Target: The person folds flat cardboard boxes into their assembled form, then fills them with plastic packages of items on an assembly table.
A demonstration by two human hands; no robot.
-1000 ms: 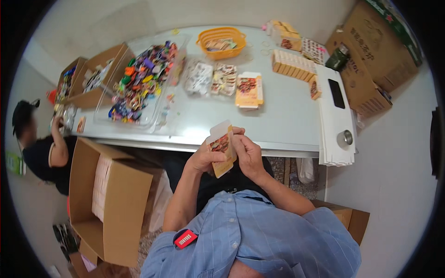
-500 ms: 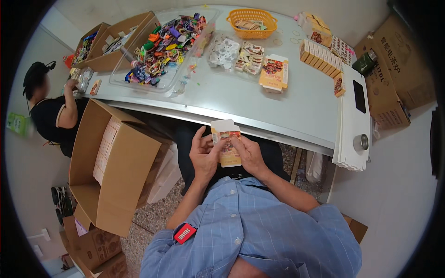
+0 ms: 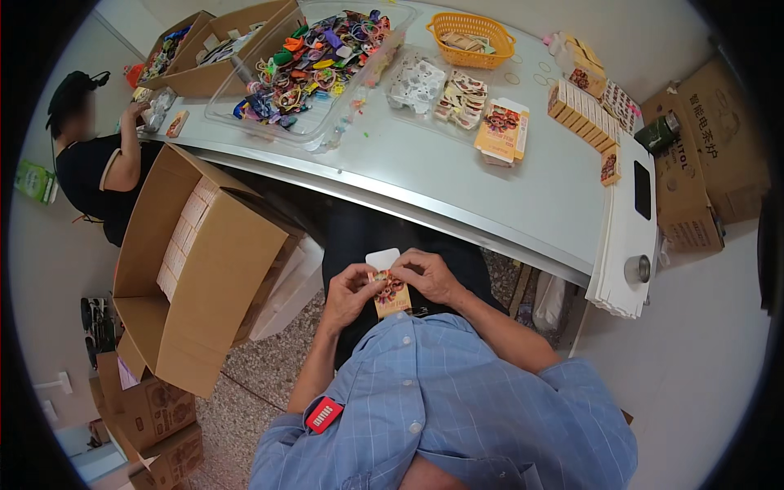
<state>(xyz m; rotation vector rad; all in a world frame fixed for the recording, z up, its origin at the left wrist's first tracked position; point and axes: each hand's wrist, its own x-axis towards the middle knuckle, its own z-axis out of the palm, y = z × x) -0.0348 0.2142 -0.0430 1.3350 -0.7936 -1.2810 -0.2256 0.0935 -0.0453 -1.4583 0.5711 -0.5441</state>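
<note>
Over the lap, both hands, left [image 3: 353, 287] and right [image 3: 429, 276], fingers pinched shut on a small printed carton [image 3: 390, 287].

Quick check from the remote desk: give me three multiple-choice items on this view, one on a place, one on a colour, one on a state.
1. Where is the small printed carton?
A. in the basket
B. between both hands, over the lap
C. on the floor

2. What colour is the basket at the table's far edge?
A. orange
B. blue
C. black

3. How is the big cardboard box beside the person?
A. taped shut
B. crushed flat
C. open, with stacked packs inside

Answers: 1 B, the left hand and right hand grip it. 2 A, its mesh is orange. 3 C, its flaps stand open.
</note>
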